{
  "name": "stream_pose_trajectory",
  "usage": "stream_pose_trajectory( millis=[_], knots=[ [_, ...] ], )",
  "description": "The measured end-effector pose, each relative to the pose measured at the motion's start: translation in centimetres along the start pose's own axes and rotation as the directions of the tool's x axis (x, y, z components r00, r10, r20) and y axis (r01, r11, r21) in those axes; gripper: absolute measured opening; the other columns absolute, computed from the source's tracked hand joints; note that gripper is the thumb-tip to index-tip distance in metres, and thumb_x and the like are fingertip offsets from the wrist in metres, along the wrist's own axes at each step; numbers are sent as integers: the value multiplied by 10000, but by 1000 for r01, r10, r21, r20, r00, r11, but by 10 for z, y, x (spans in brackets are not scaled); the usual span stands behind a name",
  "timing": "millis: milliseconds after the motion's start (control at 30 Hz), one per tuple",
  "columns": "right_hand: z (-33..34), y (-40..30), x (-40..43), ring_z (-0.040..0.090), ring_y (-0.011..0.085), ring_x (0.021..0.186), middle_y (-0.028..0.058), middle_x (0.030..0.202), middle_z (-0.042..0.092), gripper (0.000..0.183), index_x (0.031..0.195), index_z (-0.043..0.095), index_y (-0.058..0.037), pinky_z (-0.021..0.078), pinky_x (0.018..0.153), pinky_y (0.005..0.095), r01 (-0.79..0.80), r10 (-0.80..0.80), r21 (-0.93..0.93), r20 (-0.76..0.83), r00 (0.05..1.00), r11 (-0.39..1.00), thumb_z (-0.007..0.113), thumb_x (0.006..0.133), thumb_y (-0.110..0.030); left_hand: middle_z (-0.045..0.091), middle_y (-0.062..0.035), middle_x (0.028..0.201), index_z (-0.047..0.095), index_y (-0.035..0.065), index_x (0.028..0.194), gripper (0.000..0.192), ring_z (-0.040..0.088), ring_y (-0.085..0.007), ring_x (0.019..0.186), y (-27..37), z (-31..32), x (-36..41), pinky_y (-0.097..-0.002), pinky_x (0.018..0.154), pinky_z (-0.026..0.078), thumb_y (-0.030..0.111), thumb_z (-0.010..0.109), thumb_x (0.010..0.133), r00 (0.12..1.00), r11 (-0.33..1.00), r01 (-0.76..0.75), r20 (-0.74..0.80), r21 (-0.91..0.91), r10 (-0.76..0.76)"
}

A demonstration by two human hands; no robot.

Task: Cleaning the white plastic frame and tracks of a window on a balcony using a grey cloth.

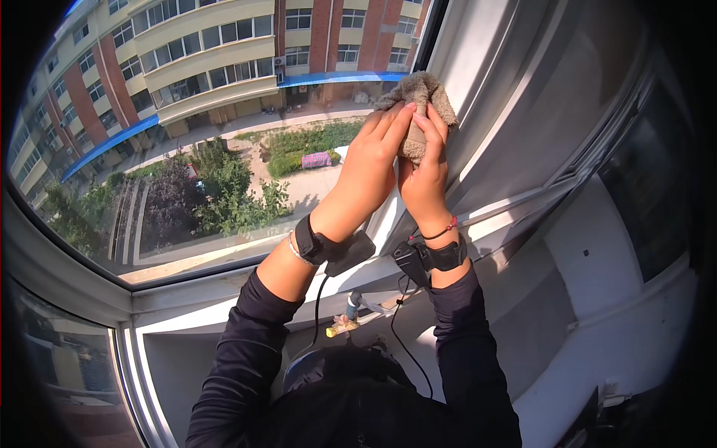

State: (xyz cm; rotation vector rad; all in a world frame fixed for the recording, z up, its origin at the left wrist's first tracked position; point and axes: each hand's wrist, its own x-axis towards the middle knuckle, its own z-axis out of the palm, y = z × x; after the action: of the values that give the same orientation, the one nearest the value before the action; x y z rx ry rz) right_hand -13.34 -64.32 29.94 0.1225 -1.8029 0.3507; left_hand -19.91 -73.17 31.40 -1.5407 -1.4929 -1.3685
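Observation:
A greyish-brown terry cloth (417,92) is bunched up at the right side of the window pane (235,185), beside the white window frame (468,73). Both of my hands are on it. My left hand (372,159) lies with fingers stretched over the cloth's left part. Close by, my right hand (427,173) grips it from the right, fingers bent around the fabric. The fingertips of the two hands nearly meet on top. Part of the cloth is hidden beneath the fingers, and whether it touches glass or frame there cannot be told.
Black straps with small devices (350,253) circle both wrists, and cables (395,330) hang from them. Below the sill (196,305) is a pipe fitting with a yellow valve handle (339,329). A second pane (67,358) is at lower left. Outside stand apartment buildings (224,50) and shrubs.

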Motion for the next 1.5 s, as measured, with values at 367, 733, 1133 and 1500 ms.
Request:
stream_pose_trajectory(
  millis=[367, 733, 1133, 1500],
  knots=[
    [22, -3, -265, 372, 439, 1137, 244, 1216, 368, 574, 1155, 351, -40, 353, 942, 436, -562, 511, -87, 549, 662, 822, 436, 620, 149, 568, -150, 1033, 451, -2, 1137, 469, 493, -308, 1034, -31, 31, -241, -365, 850, 444, -31, 517, 674, 719, 936, 258, 599, 241, -352],
    [62, -59, -236, 448, 430, 1052, 219, 1179, 436, 500, 1157, 351, -53, 411, 837, 443, -698, 460, 76, 700, 546, 712, 463, 697, 107, 584, -170, 954, 505, -35, 1058, 433, 493, -335, 960, -25, -47, -241, -365, 821, 435, -56, 527, 627, 700, 859, 288, 519, 424, -491],
    [-26, -73, -202, 487, 356, 1077, 169, 1112, 523, 466, 1034, 521, -43, 424, 875, 395, -601, 470, 134, 499, 728, 788, 438, 629, 173, 535, -189, 1111, 479, -21, 1175, 508, 494, -341, 902, 40, -26, -232, -383, 793, 435, -103, 510, 675, 825, 905, 406, 376, 127, -422],
    [-44, -41, -255, 441, 242, 1072, 165, 1178, 419, 405, 1218, 324, -5, 365, 928, 340, -882, 882, 463, 379, 281, 83, 374, 816, -2, 523, -146, 1140, 529, 124, 1161, 541, 502, -319, 1002, 59, 49, -231, -378, 821, 462, 10, 636, 643, 798, 884, 435, 383, 170, -466]
  ],
)
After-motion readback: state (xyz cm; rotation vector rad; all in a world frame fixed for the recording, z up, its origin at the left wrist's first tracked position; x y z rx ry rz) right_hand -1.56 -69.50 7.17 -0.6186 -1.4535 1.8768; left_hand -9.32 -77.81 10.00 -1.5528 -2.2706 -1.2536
